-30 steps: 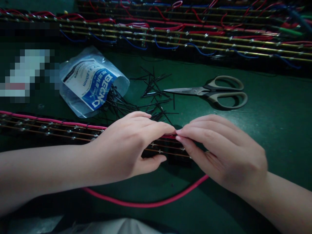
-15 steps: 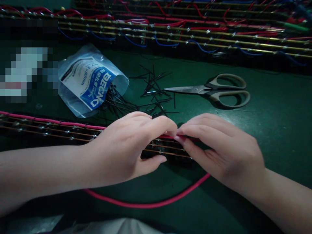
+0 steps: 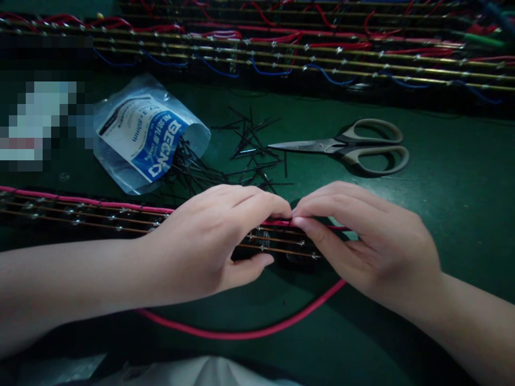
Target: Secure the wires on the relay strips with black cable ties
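Observation:
A pink-red cable (image 3: 96,202) runs along the top edge of a dark strip with copper-coloured rods (image 3: 277,249), and its loose length curves below my wrists. My left hand (image 3: 217,236) lies over the strip, its index fingertip on the cable and its thumb held apart beneath. What its other fingers grip is hidden. My right hand (image 3: 362,236) pinches at the cable beside that fingertip, thumb and index together. A small dark tie seems to cross the cable there, too small to make out fully.
Scissors (image 3: 333,146) lie beyond my right hand, blades pointing left. Black cable ties (image 3: 251,131) are scattered left of them and spill from a clear bag (image 3: 140,134). Long wired racks (image 3: 281,48) span the back. A blurred patch covers the far left.
My right thumb has closed toward its index finger at the cable, and that hand has shifted slightly right. The left index finger has straightened a little. The view has moved slightly.

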Demonstrator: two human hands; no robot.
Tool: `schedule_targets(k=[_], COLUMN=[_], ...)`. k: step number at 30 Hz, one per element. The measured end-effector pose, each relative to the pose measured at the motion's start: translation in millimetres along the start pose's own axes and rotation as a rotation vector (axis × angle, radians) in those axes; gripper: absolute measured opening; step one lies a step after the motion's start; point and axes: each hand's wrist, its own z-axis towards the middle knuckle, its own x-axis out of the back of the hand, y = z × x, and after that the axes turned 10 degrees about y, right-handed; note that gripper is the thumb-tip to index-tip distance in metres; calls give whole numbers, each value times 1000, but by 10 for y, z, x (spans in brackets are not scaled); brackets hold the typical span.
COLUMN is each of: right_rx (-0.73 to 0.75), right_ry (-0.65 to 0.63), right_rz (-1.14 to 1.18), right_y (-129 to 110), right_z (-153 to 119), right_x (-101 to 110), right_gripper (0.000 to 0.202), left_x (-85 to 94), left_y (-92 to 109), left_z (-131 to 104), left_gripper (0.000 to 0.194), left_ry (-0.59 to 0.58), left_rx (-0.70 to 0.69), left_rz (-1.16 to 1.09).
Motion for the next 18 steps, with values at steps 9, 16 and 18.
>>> schedule_targets(k=[9, 16, 18], right_rx=[6, -31, -32], right_ry=[-3, 5, 4], right_rz=[0, 35, 45], right_y=[3, 11, 17], right_z=[-16, -26, -29], right_x=[-26, -29, -29], right_gripper=[12, 13, 13], left_x=[24, 15, 10], left_y=[-10, -27, -22], left_z=[15, -10, -14], left_gripper=[30, 35, 35], left_ry=[-24, -22, -18], left_rx=[-61, -91, -101], left_rz=[-4, 18, 31])
